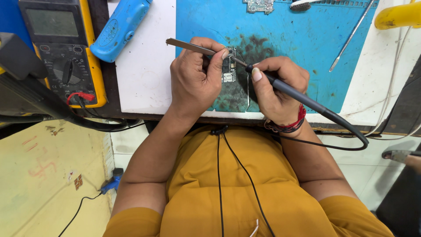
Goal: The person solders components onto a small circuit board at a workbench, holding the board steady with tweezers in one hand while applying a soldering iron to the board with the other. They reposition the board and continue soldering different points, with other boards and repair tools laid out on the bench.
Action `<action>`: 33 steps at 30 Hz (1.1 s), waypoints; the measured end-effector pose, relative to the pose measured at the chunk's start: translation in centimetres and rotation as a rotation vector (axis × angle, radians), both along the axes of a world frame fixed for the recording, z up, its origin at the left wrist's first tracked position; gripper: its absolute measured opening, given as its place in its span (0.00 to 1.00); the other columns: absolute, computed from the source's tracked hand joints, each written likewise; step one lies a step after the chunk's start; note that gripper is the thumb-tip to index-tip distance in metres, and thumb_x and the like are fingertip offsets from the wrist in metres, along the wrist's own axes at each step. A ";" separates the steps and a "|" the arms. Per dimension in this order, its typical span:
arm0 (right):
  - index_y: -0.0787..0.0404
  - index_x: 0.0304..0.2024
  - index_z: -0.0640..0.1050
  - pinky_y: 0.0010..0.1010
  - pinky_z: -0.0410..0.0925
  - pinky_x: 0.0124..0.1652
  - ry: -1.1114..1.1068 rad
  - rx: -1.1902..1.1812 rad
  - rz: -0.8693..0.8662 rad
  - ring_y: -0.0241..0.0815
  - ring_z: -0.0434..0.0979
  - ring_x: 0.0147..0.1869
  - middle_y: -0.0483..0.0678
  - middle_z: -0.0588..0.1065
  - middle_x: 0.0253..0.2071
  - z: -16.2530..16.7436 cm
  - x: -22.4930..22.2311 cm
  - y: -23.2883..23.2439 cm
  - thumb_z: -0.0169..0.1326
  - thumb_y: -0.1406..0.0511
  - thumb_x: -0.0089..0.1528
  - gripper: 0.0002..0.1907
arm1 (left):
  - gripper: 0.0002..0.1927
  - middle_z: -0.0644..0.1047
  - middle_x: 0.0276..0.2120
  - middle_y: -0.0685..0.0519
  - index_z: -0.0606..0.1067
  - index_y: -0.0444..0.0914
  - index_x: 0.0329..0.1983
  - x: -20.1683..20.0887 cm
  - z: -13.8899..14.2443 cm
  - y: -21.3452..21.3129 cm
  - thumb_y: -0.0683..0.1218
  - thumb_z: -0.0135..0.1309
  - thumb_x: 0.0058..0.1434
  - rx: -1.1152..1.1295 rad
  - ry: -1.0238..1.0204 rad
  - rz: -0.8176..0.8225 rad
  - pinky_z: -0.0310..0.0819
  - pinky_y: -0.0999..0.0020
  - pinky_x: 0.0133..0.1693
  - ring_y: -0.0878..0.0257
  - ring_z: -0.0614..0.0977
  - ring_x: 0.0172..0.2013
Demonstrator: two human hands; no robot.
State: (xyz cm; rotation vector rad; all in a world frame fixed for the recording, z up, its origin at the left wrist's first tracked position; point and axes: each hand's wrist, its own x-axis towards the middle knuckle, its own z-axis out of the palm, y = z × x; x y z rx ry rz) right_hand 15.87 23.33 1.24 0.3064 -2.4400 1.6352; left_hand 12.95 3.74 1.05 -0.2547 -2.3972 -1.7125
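From the head camera, your left hand (193, 77) is clamped on the metal tweezers (193, 46), tips down on the small circuit board (229, 66) lying on the blue mat (298, 52) near the front edge of the tabletop (144, 83). Your right hand (276, 90) is closed pen-style round the black soldering iron (289, 90), tip at the board's top edge. Best, I'd say, to rest both wrists, pin the board lightly, and keep the iron's cord (351, 131) slack; the multimeter (66, 48) sits far left.
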 end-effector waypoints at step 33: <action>0.68 0.43 0.77 0.23 0.65 0.32 -0.006 -0.013 -0.003 0.33 0.74 0.30 0.49 0.77 0.32 0.0 0.0 -0.1 0.58 0.72 0.71 0.03 | 0.04 0.76 0.29 0.56 0.74 0.36 0.43 0.0 0.0 0.0 0.39 0.58 0.72 -0.001 0.001 0.004 0.67 0.76 0.26 0.73 0.76 0.25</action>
